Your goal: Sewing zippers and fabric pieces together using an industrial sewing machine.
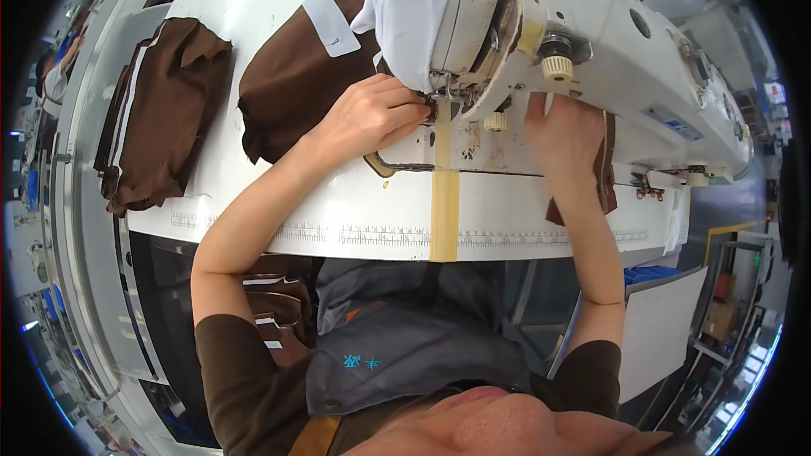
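Note:
A white sewing machine [583,21] stands before me, with a white cloth [410,0] draped over its head. My left hand [376,114] is beside the needle and presser foot [448,89], its fingers curled and pressed together; what they pinch is hidden. A large brown fabric piece [291,76] with a white label strip [331,24] lies just left of that hand. My right hand [564,131] is under the machine arm and smeared by motion, so its grip does not show. Beneath and beside it lies a narrow brown fabric piece [605,173].
A stack of brown fabric pieces [169,114] lies at the table's left. Yellow tape [444,215] crosses a ruler strip [355,232] along the table's front edge. More brown pieces [279,295] are below the table at left. A white panel [667,333] stands at lower right.

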A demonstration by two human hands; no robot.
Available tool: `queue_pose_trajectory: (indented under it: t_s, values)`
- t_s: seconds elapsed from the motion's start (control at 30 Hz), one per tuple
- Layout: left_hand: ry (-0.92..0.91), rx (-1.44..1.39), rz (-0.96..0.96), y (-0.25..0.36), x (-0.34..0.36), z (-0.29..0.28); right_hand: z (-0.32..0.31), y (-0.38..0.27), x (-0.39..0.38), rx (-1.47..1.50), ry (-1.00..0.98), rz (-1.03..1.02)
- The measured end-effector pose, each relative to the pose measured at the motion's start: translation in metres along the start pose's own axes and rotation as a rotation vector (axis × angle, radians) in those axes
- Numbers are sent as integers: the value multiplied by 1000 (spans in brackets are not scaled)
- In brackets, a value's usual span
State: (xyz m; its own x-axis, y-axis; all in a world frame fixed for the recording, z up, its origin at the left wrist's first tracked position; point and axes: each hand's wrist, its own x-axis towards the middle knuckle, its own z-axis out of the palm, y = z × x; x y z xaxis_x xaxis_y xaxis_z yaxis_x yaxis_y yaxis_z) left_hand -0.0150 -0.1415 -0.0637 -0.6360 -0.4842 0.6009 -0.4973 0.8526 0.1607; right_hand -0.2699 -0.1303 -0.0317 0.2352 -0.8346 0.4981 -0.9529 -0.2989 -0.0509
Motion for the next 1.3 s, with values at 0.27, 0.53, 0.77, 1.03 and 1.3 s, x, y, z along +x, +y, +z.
queue_pose_trajectory:
  t_s: [0.27, 0.53, 0.77, 1.03, 1.3]
  values:
    - [20, -39, -14, -1, 0, 0, 17, 4, -13, 124, 25, -244]
    - [-145, -696, -377, 104, -39, -35, -25, -61, -108, 690, -85, -317]
    - [-195, -506, -401, 117, -46, -34, -7, -68, -128, 670, 141, -483]
    - [96, -290, -751, 16, -22, -83, -14, -63, -130, 693, 112, -507]
    - [-343, -642, -413, 79, -27, -84, -17, -58, -130, 663, 52, -625]
